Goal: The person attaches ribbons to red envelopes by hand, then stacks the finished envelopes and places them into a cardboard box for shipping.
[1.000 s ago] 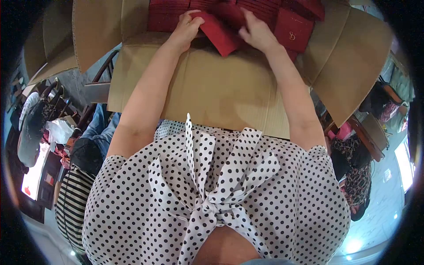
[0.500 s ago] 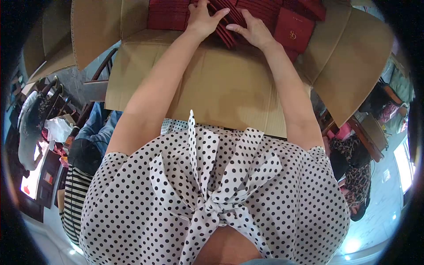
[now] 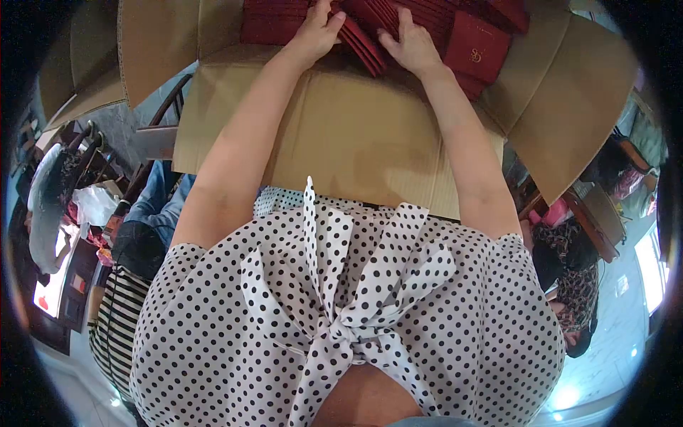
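Note:
Dark red, flat, wallet-like cases (image 3: 361,48) lie tilted in a small stack at the front of an open cardboard box (image 3: 334,128). My left hand (image 3: 316,34) curls round the left side of this stack, thumb at its upper edge. My right hand (image 3: 414,50) has thumb and fingers on the lower end of a second bunch of red cases (image 3: 377,13), just above the first. Some fingertips of both hands are hidden or near the top edge. A red case with a gold monogram (image 3: 478,48) lies right of my right hand.
Rows of more red cases (image 3: 274,21) fill the box behind. Cardboard flaps (image 3: 569,107) spread out on both sides. A person in a striped top (image 3: 121,313) is at the left, and another in a patterned top (image 3: 576,285) at the right.
The cases between my hands now show as two bunches at different angles. My left hand has shifted slightly left and down, and my right hand has turned a little more upright.

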Available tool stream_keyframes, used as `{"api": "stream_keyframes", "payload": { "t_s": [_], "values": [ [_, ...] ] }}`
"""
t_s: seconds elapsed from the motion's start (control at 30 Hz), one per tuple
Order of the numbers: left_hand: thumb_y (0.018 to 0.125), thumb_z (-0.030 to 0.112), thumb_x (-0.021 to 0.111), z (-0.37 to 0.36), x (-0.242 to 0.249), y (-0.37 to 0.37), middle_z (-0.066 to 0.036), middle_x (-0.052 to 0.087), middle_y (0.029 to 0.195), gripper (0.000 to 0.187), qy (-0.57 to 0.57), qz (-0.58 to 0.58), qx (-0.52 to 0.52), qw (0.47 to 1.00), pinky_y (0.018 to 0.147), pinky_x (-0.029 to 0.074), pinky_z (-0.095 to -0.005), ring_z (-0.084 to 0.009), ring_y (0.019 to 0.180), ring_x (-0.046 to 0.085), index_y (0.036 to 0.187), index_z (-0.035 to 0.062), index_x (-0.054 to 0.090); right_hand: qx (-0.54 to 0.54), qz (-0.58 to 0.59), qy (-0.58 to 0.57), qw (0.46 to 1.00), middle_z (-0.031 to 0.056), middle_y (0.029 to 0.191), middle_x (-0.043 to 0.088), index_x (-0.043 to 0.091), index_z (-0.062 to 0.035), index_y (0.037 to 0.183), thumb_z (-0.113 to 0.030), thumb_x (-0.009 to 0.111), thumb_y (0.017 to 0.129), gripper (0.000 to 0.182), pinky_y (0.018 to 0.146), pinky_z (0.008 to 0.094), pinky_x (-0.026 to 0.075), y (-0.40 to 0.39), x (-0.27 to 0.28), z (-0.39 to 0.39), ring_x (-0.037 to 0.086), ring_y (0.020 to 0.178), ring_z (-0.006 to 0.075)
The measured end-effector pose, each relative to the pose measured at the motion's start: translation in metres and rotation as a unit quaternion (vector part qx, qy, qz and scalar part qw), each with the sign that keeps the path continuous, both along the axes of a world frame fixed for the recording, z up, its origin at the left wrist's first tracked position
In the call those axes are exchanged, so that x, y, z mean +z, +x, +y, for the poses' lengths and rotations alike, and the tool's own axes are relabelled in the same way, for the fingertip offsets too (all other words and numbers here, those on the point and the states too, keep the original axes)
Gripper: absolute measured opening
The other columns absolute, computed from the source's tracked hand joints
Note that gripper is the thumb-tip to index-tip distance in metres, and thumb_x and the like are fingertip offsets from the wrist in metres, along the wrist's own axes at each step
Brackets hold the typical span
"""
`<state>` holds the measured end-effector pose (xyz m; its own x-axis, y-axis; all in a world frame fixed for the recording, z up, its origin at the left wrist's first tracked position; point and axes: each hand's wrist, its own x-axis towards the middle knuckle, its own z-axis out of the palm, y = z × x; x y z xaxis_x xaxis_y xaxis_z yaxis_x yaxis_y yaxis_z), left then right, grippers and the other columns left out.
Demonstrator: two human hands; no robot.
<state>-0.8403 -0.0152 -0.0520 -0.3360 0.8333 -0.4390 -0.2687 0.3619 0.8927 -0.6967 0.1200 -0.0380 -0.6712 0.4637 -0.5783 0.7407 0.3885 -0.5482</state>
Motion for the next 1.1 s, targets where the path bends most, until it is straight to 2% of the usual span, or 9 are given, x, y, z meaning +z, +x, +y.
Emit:
{"api": "stream_keyframes", "payload": {
  "t_s": [0.03,0.17,0.27,0.33,0.43,0.67,0.77,0.83,1.1],
  "values": [
    [0.093,0.023,0.043,0.006,0.005,0.001,-0.014,0.016,0.141,0.049,-0.098,-0.002,0.0,0.995,0.087,0.046,-0.0443,-0.0326,0.123,0.031,0.137,0.0267,0.021,0.032,0.082,0.11,0.99,0.0268,0.075,0.06,0.038,0.0036,0.118,-0.045,0.055,0.083,0.063,0.073,0.0453,0.047,0.008,-0.022,-0.002,0.059,0.08,0.0423],
    [0.091,0.021,0.047,0.007,0.006,0.004,-0.014,0.016,0.141,0.053,-0.116,0.009,0.029,0.993,0.087,0.046,-0.0447,-0.0322,0.124,0.03,0.137,0.0268,0.021,0.054,0.086,0.099,0.99,0.0302,0.079,0.059,0.037,0.0027,0.12,-0.05,0.059,0.078,0.07,0.073,0.045,0.048,0.01,-0.01,-0.002,0.058,0.083,0.0424],
    [0.091,0.02,0.049,0.003,0.005,0.005,-0.014,0.017,0.141,0.054,0.084,0.035,0.014,0.996,0.087,0.046,-0.0445,-0.0316,0.123,0.032,0.137,0.0257,0.022,0.055,0.115,0.099,0.987,0.0306,0.084,0.059,0.037,0.0016,0.121,-0.052,0.062,0.074,0.076,0.072,0.0445,0.049,0.011,-0.009,-0.002,0.059,0.084,0.0421],
    [0.091,0.024,0.049,0.015,0.013,0.006,-0.014,0.018,0.142,0.055,-0.118,0.03,0.036,0.992,0.085,0.047,-0.044,-0.0322,0.121,0.035,0.138,0.024,0.021,0.059,0.103,0.013,0.993,0.03,0.088,0.058,0.036,0.0002,0.123,-0.051,0.064,0.072,0.077,0.072,0.0441,0.049,0.008,-0.001,0.002,0.059,0.086,0.0414],
    [0.073,0.038,0.069,0.002,-0.029,0.009,-0.022,0.035,0.133,0.085,-0.015,0.097,0.085,0.992,0.099,0.034,-0.0388,-0.0327,0.123,0.036,0.136,0.0018,0.024,0.084,0.137,0.047,0.986,0.0264,0.084,0.06,0.038,-0.0015,0.12,-0.035,0.062,0.075,0.061,0.068,0.0447,0.05,0.008,-0.015,-0.001,0.06,0.079,0.0402],
    [0.074,0.016,0.06,-0.015,-0.03,-0.006,-0.022,0.041,0.127,0.069,-0.172,0.014,0.095,0.98,0.099,0.033,-0.037,-0.0323,0.117,0.042,0.133,0.0004,0.028,-0.017,0.004,0.09,0.996,0.0254,0.085,0.06,0.03,-0.0056,0.126,-0.026,0.069,0.068,0.073,0.073,0.0455,0.048,-0.026,0.014,-0.013,0.059,0.08,0.0405],
    [0.071,-0.001,0.051,-0.012,-0.019,-0.011,-0.017,0.054,0.112,0.049,-0.261,-0.081,0.229,0.934,0.08,0.048,-0.0321,-0.0244,0.094,0.057,0.121,0.0003,0.046,-0.026,0.031,0.106,0.994,0.0261,0.083,0.061,0.039,-0.0028,0.12,-0.031,0.069,0.07,0.065,0.072,0.0466,0.048,-0.022,-0.005,-0.02,0.059,0.08,0.0413],
    [0.073,-0.001,0.053,-0.022,-0.022,-0.022,-0.014,0.059,0.103,0.039,-0.229,0.056,0.214,0.948,0.075,0.048,-0.0304,-0.021,0.089,0.058,0.111,0.0011,0.054,-0.018,0.037,0.105,0.994,0.0268,0.083,0.06,0.042,-0.0017,0.118,-0.033,0.069,0.07,0.064,0.071,0.0481,0.048,-0.018,-0.012,-0.025,0.059,0.079,0.042],
    [0.077,-0.001,0.058,-0.045,-0.005,-0.076,-0.011,0.06,0.095,0.035,-0.2,-0.094,0.308,0.925,0.072,0.049,-0.0312,-0.0213,0.082,0.059,0.111,0.0056,0.053,-0.04,0.049,0.126,0.99,0.0251,0.079,0.061,0.048,0.0007,0.109,-0.031,0.064,0.075,0.05,0.07,0.045,0.049,-0.019,0.009,-0.025,0.06,0.076,0.0398]
  ]
}}
